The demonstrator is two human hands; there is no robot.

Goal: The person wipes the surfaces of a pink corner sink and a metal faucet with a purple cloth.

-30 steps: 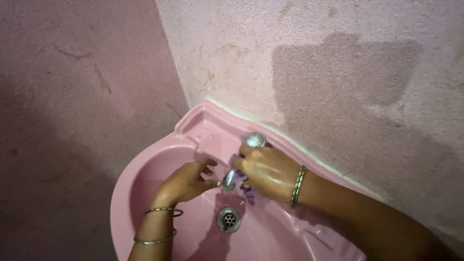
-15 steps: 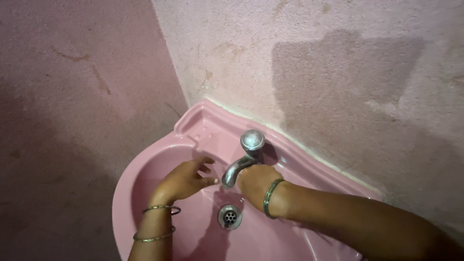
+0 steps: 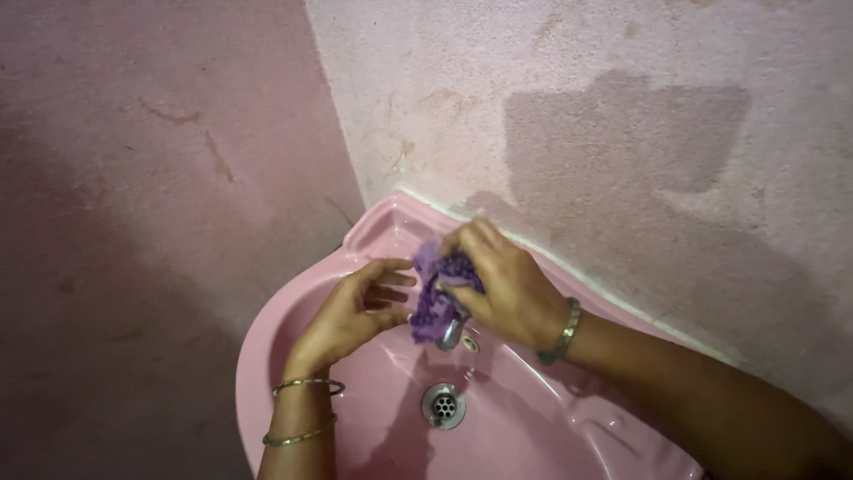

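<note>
The purple cloth [image 3: 437, 293] sits bunched over the tap [image 3: 450, 334], and we hold it there with our right hand [image 3: 502, 289], fingers curled down around the wad so that it covers the top and most of the spout; only the metal tip shows below it. Our left hand [image 3: 351, 316] is beside it, fingers loosely spread and half curled, the tips near or just touching the left edge of the cloth; we cannot tell whether they grip anything. Thin bangles [image 3: 306, 411] ring the left wrist and one more circles the right. We judge the step in hand to be the wiping of the tap itself, with the cloth pressed on its upper part. The next move, as we see it, calls for a firm grip on the cloth and a steady rub along the spout toward its tip, with the left hand bracing or guiding from the side. Below the hands lies the pink corner basin [image 3: 267, 356], wet and shiny, with the metal drain [image 3: 442, 405] under the spout. Around it rise rough pink walls [image 3: 622, 133], stained in patches.
</note>
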